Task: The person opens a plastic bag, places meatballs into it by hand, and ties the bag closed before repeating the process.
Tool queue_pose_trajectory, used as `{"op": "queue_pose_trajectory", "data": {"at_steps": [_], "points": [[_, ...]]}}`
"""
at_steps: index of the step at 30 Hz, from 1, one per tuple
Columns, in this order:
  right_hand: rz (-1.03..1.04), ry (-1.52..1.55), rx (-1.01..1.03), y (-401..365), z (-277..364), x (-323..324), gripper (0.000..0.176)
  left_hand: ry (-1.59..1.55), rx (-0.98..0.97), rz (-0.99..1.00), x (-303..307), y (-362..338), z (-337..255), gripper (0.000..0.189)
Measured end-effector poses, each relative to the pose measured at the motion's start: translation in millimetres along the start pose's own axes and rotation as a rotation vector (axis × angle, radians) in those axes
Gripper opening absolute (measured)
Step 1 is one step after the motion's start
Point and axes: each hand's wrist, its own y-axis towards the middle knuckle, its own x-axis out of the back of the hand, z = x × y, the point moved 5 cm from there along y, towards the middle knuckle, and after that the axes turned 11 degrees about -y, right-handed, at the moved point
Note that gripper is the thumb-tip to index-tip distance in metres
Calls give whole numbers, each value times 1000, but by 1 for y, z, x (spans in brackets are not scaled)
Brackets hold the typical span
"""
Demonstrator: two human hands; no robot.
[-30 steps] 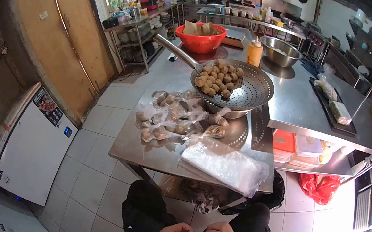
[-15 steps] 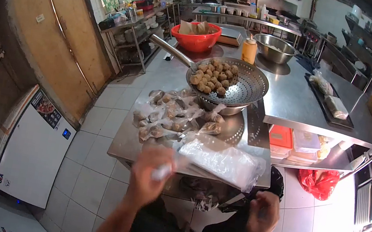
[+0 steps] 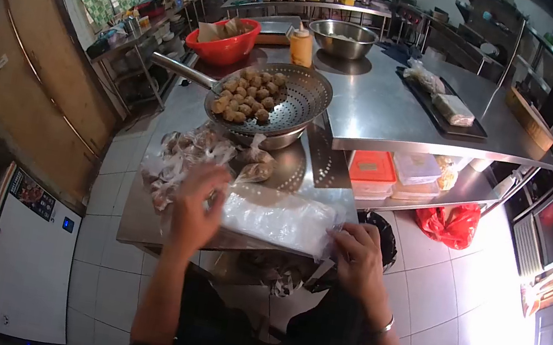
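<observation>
A stack of clear plastic bags (image 3: 276, 218) lies near the front edge of the steel table. At its right end, my right hand (image 3: 361, 258) pinches a corner of the plastic between thumb and fingertips. My left hand (image 3: 194, 208) is over the left end of the stack, slightly blurred, its fingers curved and apart from the thumb; I see nothing held there. Beside it sits a heap of filled, tied plastic bags (image 3: 180, 156), and another filled bag (image 3: 256, 171) lies behind the stack. Brown balls (image 3: 248, 98) rest in a perforated metal strainer (image 3: 304, 97) over a bowl.
Behind the strainer are a red bowl (image 3: 219, 53), a sauce bottle (image 3: 301, 49) and a steel bowl (image 3: 342, 41). A black tray (image 3: 463, 129) with wrapped packs is on the right table. Below are plastic containers (image 3: 371, 174) and a red bag (image 3: 454, 224).
My view has turned right. My right hand has come up to the bag stack and taken its corner. The pale thing in my left hand no longer shows there.
</observation>
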Motion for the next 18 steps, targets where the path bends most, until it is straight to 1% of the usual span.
{"op": "queue_pose_trajectory", "data": {"at_steps": [1, 3, 4, 5, 7, 8, 9, 10, 12, 14, 15, 16, 17, 18], "points": [[-3, 4, 7, 8, -1, 0, 35, 6, -24, 25, -5, -13, -16, 22], [95, -34, 280, 20, 10, -3, 40, 6, -46, 60, -13, -37, -36, 20], [122, -47, 347, 21, 3, -12, 34, 0, -44, 69, -15, -48, -43, 19], [117, -40, 358, 22, 0, -9, 34, 12, -45, 63, -17, -59, -47, 19], [161, -125, 398, 24, -2, -6, 26, -68, 42, 91, -21, -78, -48, 20], [89, -145, 442, 27, -1, -5, 19, -100, 54, 83, -21, -82, -51, 21], [94, -143, 424, 27, -3, -5, 16, -128, 67, 73, -21, -86, -54, 22], [-24, -131, 423, 26, -5, -5, 16, -138, 61, 75, -22, -88, -56, 23], [-89, -140, 383, 25, -4, -4, 19, -125, 60, 63, -27, -91, -61, 25], [-105, -138, 369, 19, -7, -5, 19, -210, 28, 180, -40, -89, -73, 41], [-163, -172, 358, 15, -10, -2, 20, -197, 27, 174, -45, -85, -79, 41], [-223, -209, 344, 12, -10, 1, 21, -236, -19, 210, -54, -80, -87, 51], [-229, -203, 349, 8, -6, 7, 21, -278, -64, 247, -63, -76, -96, 61], [-226, -175, 330, 4, -2, 16, 21, -273, -65, 245, -71, -71, -104, 61]]}}
